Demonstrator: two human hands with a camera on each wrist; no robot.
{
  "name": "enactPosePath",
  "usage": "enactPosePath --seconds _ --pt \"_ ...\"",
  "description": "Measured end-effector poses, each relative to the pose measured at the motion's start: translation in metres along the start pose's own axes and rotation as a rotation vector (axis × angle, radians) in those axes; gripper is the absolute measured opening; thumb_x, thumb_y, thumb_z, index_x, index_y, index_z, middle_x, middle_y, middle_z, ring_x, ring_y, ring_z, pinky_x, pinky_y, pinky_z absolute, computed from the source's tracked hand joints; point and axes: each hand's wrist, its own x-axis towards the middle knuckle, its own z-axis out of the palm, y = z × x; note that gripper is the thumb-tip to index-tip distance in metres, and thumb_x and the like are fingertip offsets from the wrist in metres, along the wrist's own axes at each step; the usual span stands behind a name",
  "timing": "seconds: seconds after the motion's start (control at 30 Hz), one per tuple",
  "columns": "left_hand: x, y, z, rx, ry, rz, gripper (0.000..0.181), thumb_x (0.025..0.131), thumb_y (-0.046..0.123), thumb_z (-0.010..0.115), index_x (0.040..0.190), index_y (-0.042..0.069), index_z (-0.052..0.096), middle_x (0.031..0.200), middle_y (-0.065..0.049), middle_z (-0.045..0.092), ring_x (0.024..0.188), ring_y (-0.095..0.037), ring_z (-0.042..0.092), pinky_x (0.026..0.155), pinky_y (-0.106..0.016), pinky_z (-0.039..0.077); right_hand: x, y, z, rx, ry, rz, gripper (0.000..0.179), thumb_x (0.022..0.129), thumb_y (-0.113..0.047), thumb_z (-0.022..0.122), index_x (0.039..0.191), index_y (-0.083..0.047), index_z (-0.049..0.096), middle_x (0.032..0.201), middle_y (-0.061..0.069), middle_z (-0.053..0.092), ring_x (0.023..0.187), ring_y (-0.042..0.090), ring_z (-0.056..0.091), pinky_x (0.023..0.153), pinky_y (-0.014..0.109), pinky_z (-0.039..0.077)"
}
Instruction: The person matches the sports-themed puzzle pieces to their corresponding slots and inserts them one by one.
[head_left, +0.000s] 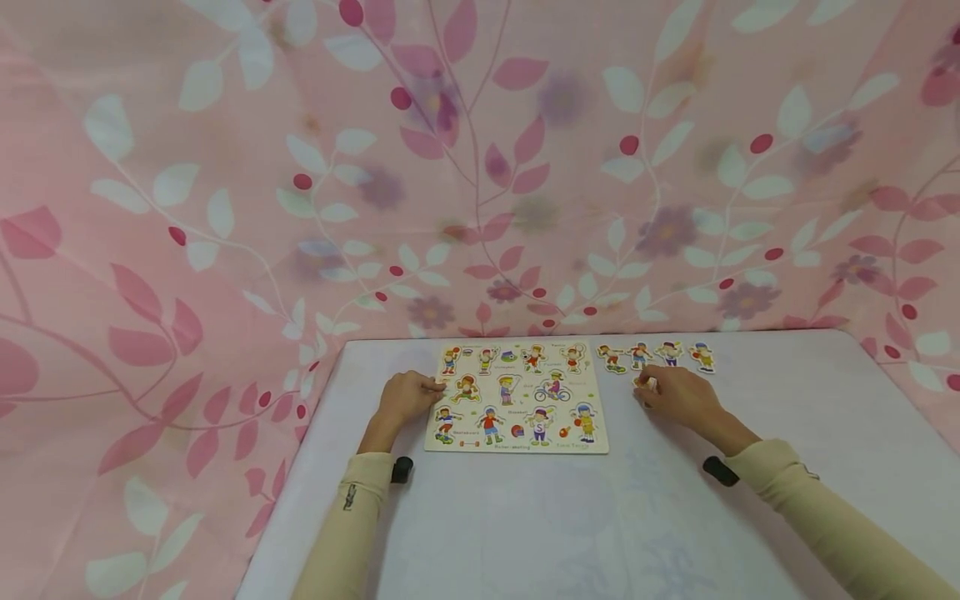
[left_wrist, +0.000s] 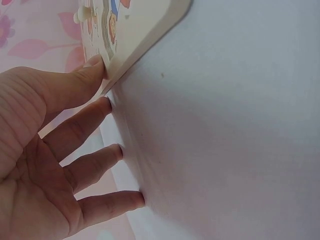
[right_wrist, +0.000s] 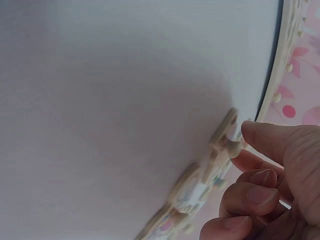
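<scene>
A cream puzzle board with printed sports children lies flat on the table. My left hand is at its left edge; in the left wrist view the thumb and forefinger pinch the board's rim while the other fingers spread against the table edge. To the right of the board, my right hand has its thumb and forefinger at the small knob of a puzzle piece. Most of that piece is hidden by the hand in the head view.
Several loose puzzle pieces, among them a skateboarder and a figure in yellow, lie in a row right of the board near the far table edge. A white cloth covers the table. Behind it hangs a pink leaf-patterned curtain.
</scene>
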Motion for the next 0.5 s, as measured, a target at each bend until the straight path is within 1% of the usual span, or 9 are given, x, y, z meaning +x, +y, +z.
enactPosePath --seconds 0.13,0.5 --pt "0.0007 -0.0009 0.0003 -0.002 -0.005 -0.007 0.016 0.086 0.023 0.078 0.1 0.017 0.081 0.119 -0.01 0.069 0.114 -0.031 0.062 0.092 -0.046 0.049 -0.0008 0.0047 0.0018 -0.015 0.004 0.005 0.019 0.091 -0.024 0.07 0.102 -0.008 0.068 0.066 -0.005 0.056 0.058 0.014 0.048 0.047 0.03 0.037" --pt "0.0011 -0.0019 0.001 -0.002 -0.003 0.0 0.016 0.086 0.023 0.078 0.101 0.017 0.081 0.119 -0.009 0.069 0.114 -0.031 0.062 0.092 -0.046 0.049 -0.0046 0.0072 0.0013 -0.011 0.024 0.004 0.017 0.092 -0.023 0.068 0.1 -0.008 0.069 0.058 -0.004 0.049 0.052 0.014 0.043 0.044 0.029 0.03"
